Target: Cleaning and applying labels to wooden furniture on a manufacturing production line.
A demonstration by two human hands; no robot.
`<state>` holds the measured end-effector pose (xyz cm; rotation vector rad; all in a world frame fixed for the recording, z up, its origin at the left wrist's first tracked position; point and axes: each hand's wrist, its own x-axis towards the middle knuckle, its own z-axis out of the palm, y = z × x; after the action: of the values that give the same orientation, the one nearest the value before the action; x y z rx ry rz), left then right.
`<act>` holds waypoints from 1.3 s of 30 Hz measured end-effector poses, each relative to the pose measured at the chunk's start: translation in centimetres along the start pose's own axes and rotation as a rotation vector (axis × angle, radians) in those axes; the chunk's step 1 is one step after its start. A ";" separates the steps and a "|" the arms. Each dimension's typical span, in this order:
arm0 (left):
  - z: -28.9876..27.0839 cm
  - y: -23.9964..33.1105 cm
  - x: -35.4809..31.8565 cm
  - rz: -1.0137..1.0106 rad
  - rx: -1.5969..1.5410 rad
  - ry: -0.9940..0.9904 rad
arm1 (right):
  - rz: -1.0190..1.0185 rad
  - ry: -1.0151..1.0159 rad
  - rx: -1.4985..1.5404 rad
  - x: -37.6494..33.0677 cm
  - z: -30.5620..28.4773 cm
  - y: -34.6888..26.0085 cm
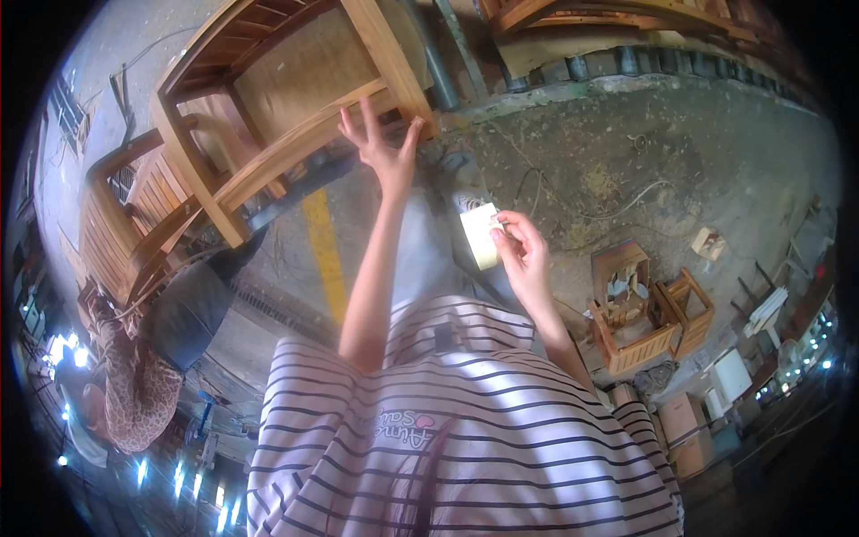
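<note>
My right hand [525,255] pinches a small pale yellow sheet [479,234], perhaps paper or sandpaper, by its right edge, thumb on the near face. My left hand [385,154] is stretched forward with its fingers spread and nothing in it. It is at the front rail [309,134] of a light-brown wooden chair frame [380,45], near the corner with the right-hand post. Whether the fingertips touch the wood I cannot tell. The chair frame lies tilted ahead of me, with slats at its far side.
Another slatted wooden chair [148,197] stands at the left, beside a person in a patterned top [139,394]. A roller conveyor [631,61] carrying wooden furniture runs along the far right. Wooden crates [631,313] and a cable [617,213] lie on the floor at the right.
</note>
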<state>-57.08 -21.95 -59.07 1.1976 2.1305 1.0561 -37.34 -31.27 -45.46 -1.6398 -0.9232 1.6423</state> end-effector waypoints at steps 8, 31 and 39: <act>4.4 -0.2 -3.1 -0.605 -0.666 0.196 | 0.072 -0.077 0.006 -0.9 0.8 -0.5; -2.4 -1.6 -0.9 -0.022 -0.123 -0.209 | 0.034 -0.145 -0.053 -1.0 0.6 0.7; -0.2 -1.8 -1.5 0.003 0.011 -0.009 | 0.030 -0.128 -0.045 0.0 -0.3 0.5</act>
<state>-57.35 -23.85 -60.36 1.2090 2.1304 1.0400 -37.05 -31.50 -45.87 -1.6007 -1.0095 1.7760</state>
